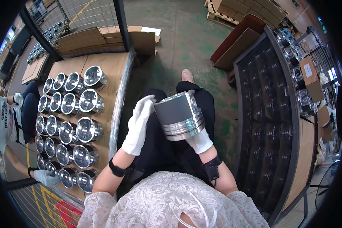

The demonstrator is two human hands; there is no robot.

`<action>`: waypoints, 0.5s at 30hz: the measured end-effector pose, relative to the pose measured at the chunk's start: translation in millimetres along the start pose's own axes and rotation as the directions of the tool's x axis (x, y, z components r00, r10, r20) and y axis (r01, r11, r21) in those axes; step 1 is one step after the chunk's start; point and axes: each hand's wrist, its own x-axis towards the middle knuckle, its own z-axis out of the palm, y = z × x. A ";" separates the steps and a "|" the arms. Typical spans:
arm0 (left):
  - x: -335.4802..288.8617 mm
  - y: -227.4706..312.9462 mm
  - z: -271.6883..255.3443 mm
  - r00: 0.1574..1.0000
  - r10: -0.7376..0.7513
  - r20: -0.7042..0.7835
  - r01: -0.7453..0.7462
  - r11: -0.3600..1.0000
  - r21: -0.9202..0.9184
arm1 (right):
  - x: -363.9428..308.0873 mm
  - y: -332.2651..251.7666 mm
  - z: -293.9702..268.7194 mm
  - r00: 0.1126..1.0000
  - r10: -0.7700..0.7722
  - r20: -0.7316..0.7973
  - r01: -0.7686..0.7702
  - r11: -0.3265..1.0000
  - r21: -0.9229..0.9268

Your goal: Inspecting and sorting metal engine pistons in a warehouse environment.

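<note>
A large metal piston point(175, 110) is held in front of my lap, its dark grey skirt away from me and its shiny ring grooves toward my body. My right hand point(200, 142), in a white glove, supports it from beneath at the grooved end; most of those fingers are hidden behind it. On its left side my left hand point(139, 123), also gloved in white, has its fingers stretched out, with the fingertips at the skirt's upper left edge. Several similar pistons point(88, 129) stand in rows on a cardboard-covered table to the left.
The table's cardboard top point(114, 70) has a plastic-wrapped edge. At right stands a dark rack point(264, 114) with rows of rounded pockets. More metal parts point(306, 100) and a cardboard box point(311, 74) lie beyond it. A co-worker's gloved hand point(46, 177) is beside the pistons at far left.
</note>
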 end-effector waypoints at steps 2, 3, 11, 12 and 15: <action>-15.1 -4.9 -4.0 0.994 -0.111 -0.003 0.109 0.980 -0.169 | 7.6 -2.6 -8.0 0.985 -0.171 -0.029 0.166 0.979 -0.122; -23.3 6.2 0.3 0.982 -0.187 0.041 0.191 0.938 -0.289 | 9.6 -6.0 -6.5 0.977 -0.208 -0.054 0.195 0.964 -0.181; -24.4 -48.1 -7.7 0.924 -0.363 0.119 0.321 0.569 -0.757 | 2.7 -18.7 44.4 0.878 -0.423 0.224 0.380 0.330 -0.864; -23.1 -53.9 -10.5 0.923 -0.367 0.114 0.319 0.570 -0.757 | -0.5 -20.3 51.3 0.828 -0.427 0.363 0.437 0.086 -0.895; -20.2 -51.5 -10.9 0.919 -0.231 0.319 0.387 0.372 -0.844 | -5.2 -20.9 56.5 0.803 -0.360 0.474 0.526 0.056 -0.849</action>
